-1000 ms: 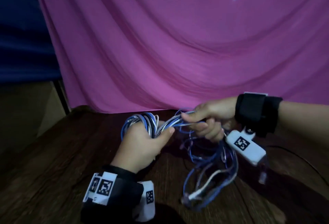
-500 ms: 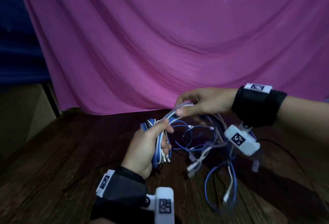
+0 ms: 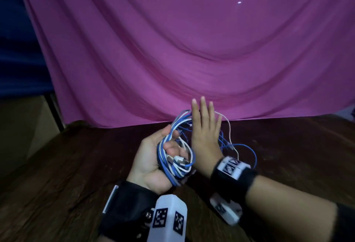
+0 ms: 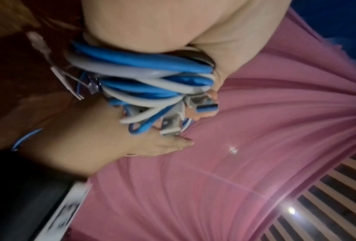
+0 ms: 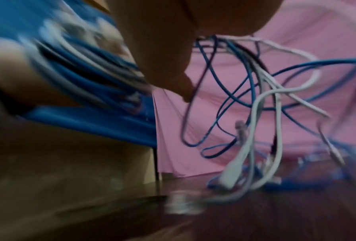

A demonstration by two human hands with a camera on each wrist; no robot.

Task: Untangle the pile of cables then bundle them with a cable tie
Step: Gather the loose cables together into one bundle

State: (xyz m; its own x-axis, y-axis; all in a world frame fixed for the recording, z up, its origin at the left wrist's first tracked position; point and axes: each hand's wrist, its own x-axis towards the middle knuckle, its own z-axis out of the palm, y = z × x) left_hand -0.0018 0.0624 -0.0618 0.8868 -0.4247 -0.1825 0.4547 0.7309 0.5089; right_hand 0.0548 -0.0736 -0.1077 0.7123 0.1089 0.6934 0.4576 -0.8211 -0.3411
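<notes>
Head view: I see the left hand, palm up above the bench, fingers curled round a coil of blue and white cables. The right hand stands just beside the coil on its right, fingers straight and together, pointing up, gripping nothing; loose cable loops trail behind it toward the bench. Behind the coil hangs a pink curtain.

Left wrist view: the coil lies wrapped across the left hand, with USB plugs sticking out at the fingertips.

Right wrist view: blurred; loose blue and white strands dangle below the right hand to the bench.
</notes>
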